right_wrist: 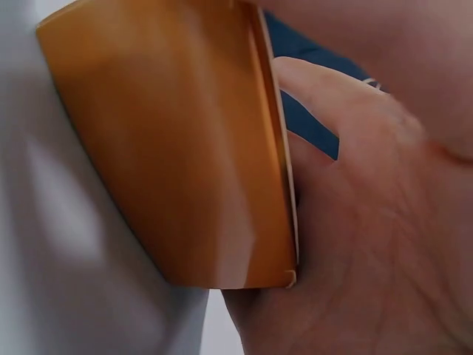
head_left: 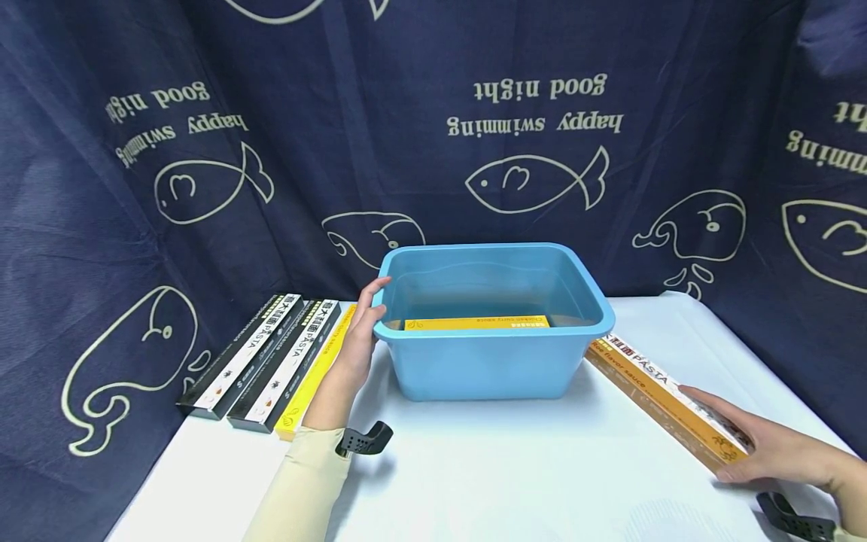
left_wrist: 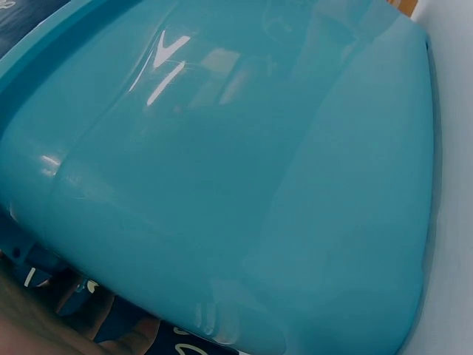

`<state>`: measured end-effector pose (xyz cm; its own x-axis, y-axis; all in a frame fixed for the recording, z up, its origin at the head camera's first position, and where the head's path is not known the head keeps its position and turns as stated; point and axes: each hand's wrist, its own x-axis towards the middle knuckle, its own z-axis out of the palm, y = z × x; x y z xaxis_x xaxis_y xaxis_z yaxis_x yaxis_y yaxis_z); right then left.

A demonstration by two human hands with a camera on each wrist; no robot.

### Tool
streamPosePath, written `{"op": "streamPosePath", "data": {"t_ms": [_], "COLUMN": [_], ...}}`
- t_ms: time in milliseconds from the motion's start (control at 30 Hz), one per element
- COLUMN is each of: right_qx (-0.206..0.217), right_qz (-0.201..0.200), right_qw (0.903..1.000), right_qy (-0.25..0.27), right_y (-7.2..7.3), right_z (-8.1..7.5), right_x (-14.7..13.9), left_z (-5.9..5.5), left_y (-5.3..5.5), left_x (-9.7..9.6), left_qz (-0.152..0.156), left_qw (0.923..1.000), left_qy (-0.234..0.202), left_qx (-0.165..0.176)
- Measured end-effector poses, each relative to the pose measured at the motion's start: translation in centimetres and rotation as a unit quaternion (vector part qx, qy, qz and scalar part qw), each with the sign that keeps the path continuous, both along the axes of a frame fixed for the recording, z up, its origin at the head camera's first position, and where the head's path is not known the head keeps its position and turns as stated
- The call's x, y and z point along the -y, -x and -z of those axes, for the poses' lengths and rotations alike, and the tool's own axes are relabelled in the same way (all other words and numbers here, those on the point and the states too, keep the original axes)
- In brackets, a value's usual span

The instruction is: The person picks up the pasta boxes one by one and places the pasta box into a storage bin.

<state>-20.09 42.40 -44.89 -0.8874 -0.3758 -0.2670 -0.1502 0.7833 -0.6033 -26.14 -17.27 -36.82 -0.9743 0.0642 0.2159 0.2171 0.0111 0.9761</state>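
A blue plastic bin [head_left: 481, 369] stands upright in the middle of the table, and its side fills most of the left wrist view. My left hand [head_left: 355, 346] grips the bin's left rim, fingertips over the edge. Inside the bin lies a yellow chicken curry sauce box [head_left: 474, 324], partly hidden by the front wall. To the right, a long orange and white pasta box [head_left: 667, 403] lies at a slant on the table. My right hand [head_left: 779, 448] holds its near end between thumb and fingers; the right wrist view shows the orange side [right_wrist: 170, 148] close up.
Left of the bin lie two black and white pasta boxes [head_left: 237, 357] [head_left: 287, 369] and a yellow box [head_left: 318, 369], side by side, the yellow one partly behind my left arm. A dark blue fish-print curtain [head_left: 420, 150] hangs behind the white table [head_left: 488, 474].
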Motion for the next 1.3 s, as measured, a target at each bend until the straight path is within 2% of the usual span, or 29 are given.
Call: {"op": "streamPosePath", "data": {"t_ms": [167, 400, 600, 1000, 1300], "right_qx": [-0.005, -0.082, -0.114, -0.165, -0.180], "right_qz": [0.012, 0.034, 0.077, 0.124, 0.145], "right_qw": [0.9999, 0.9949, 0.9866, 0.9759, 0.9710], "right_qy": [0.000, -0.048, -0.088, -0.070, -0.061], "right_y": [-0.2, -0.5, 0.0, 0.2, 0.3], "right_z": [-0.2, -0.5, -1.1, -1.3, -1.3], "right_x": [0.3, 0.5, 0.9, 1.0, 1.0], "left_z": [-0.1, -0.1, -0.1, -0.1, -0.1], "left_y": [0.0, -0.1, -0.1, -0.2, -0.2], "left_x": [0.0, 0.0, 0.0, 0.0, 0.0], "left_qz": [0.000, -0.001, -0.001, -0.004, -0.002], "left_qw": [1.0000, 1.0000, 1.0000, 1.0000, 1.0000], "left_qy": [-0.001, -0.003, -0.001, 0.001, 0.001], "left_qx": [0.001, 0.006, 0.004, 0.003, 0.006]}}
